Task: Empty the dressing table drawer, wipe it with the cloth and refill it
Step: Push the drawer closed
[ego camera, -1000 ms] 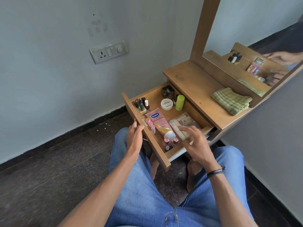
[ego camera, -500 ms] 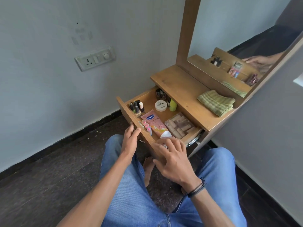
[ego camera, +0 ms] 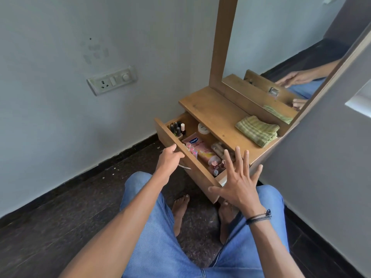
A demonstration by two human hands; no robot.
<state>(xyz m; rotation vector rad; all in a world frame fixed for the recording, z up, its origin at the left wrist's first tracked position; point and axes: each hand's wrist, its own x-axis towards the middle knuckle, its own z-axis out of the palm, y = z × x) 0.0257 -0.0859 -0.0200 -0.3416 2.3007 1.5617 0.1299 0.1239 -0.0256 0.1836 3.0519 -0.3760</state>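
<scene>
The wooden drawer (ego camera: 200, 177) of the dressing table (ego camera: 210, 109) stands partly open. It holds a pink cream tube (ego camera: 197, 145), dark nail polish bottles (ego camera: 177, 127), a white jar (ego camera: 203, 128) half under the tabletop, a beige palette box (ego camera: 219, 149) and small pink bottles (ego camera: 214, 165). My left hand (ego camera: 170, 159) grips the top edge of the drawer front. Above the drawer's near right corner, my right hand (ego camera: 239, 183) hovers with fingers spread and holds nothing. A folded green cloth (ego camera: 258, 130) lies on the tabletop at the right.
A mirror (ego camera: 281, 47) in a wooden frame rises behind the tabletop. A wall socket plate (ego camera: 112, 80) sits on the left wall. My knees in blue jeans (ego camera: 152, 227) and bare feet are on the dark floor just under the drawer.
The drawer has slid inward, hiding the green bottle and half the white jar. My right hand lifted off the drawer's contents and spread open. My left hand stayed on the drawer front.
</scene>
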